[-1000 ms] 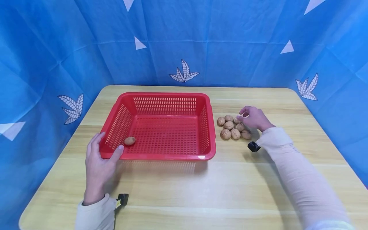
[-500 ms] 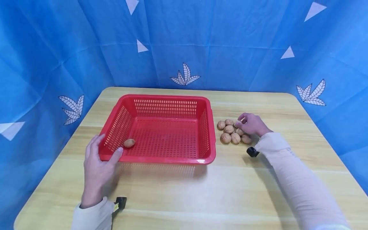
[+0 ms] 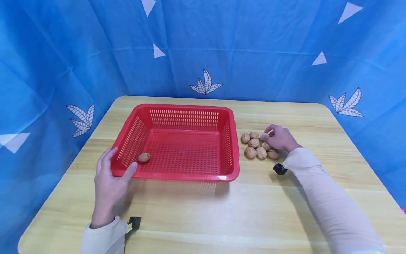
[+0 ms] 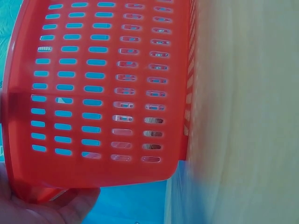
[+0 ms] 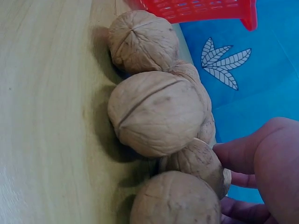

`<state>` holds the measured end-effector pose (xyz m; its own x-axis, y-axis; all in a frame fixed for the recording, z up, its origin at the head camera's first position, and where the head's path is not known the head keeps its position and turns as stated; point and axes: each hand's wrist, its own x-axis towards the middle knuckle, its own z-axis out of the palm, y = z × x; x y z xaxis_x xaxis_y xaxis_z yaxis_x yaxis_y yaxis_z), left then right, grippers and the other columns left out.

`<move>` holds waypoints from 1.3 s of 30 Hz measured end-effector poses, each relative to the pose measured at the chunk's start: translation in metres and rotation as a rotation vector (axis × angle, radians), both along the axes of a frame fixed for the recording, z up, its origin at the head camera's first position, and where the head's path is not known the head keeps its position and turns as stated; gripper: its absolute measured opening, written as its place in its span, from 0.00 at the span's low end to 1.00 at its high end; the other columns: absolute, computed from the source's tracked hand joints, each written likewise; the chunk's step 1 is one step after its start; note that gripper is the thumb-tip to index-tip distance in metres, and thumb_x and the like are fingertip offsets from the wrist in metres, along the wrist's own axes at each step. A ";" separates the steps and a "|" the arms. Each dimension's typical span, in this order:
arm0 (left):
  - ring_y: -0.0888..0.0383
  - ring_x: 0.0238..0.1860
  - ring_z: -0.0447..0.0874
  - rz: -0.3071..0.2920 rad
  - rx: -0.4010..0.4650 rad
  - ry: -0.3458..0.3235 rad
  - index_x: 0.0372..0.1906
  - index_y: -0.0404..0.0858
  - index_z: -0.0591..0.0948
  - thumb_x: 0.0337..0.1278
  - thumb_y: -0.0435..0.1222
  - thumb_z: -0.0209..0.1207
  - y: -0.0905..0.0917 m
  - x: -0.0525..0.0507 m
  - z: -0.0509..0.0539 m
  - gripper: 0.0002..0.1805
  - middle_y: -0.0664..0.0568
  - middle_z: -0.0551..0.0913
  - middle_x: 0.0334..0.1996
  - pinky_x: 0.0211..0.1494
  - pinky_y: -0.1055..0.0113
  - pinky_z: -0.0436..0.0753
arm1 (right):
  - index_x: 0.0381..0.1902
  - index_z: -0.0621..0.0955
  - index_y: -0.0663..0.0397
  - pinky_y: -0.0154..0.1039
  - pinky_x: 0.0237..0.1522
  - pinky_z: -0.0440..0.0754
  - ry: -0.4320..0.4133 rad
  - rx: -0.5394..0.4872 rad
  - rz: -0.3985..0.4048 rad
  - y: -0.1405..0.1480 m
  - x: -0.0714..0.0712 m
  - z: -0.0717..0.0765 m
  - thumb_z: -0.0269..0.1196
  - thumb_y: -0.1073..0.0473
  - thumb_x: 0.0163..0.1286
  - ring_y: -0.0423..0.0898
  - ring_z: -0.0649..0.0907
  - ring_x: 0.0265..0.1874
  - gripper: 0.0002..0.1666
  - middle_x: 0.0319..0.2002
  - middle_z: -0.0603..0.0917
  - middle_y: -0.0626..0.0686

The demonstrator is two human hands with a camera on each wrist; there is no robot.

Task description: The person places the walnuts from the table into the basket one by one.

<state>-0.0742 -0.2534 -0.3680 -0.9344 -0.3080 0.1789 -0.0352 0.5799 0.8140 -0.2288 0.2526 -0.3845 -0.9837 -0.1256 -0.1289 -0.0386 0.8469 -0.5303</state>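
A red plastic basket [image 3: 180, 176] with slotted walls stands on the table, and one walnut [image 3: 144, 157] lies inside its near left corner. My left hand [image 3: 109, 183] grips that corner by the rim, thumb over the front edge and fingers along the left side. In the left wrist view the basket's slotted wall [image 4: 103, 172] fills much of the picture. To the right of the basket, several walnuts [image 3: 253, 143] lie in a cluster. My right hand [image 3: 280, 138] is at the far right of this cluster, thumb and fingers around a walnut [image 5: 227, 179] mostly hidden behind others.
The light wooden table [image 3: 196, 218] carries the basket and the walnuts. A blue cloth [image 3: 253, 35] with white leaf and triangle prints hangs behind and at the sides. Small black devices [image 3: 134, 223] sit at both wrists.
The head view has shifted slightly. My right hand has come down a little closer onto the walnut cluster. The left hand keeps its place at the basket's corner.
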 end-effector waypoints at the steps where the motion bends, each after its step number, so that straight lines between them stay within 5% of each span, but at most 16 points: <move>1: 0.45 0.71 0.51 0.001 -0.002 -0.002 0.75 0.43 0.56 0.56 0.41 0.67 0.000 0.000 0.000 0.45 0.50 0.49 0.75 0.57 0.36 0.73 | 0.54 0.73 0.66 0.59 0.51 0.75 0.002 -0.001 -0.002 0.000 0.000 0.000 0.58 0.50 0.71 0.64 0.79 0.48 0.25 0.47 0.80 0.69; 39: 0.45 0.72 0.50 0.009 0.002 0.012 0.75 0.42 0.57 0.57 0.41 0.66 0.003 -0.001 0.001 0.44 0.50 0.49 0.75 0.61 0.36 0.69 | 0.51 0.76 0.61 0.55 0.46 0.77 0.117 -0.056 0.015 -0.013 0.002 0.040 0.61 0.48 0.69 0.61 0.79 0.46 0.24 0.46 0.81 0.67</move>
<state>-0.0756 -0.2507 -0.3670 -0.9296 -0.3163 0.1894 -0.0304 0.5777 0.8157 -0.2272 0.2401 -0.3442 -0.9895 -0.1443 -0.0061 -0.1153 0.8148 -0.5682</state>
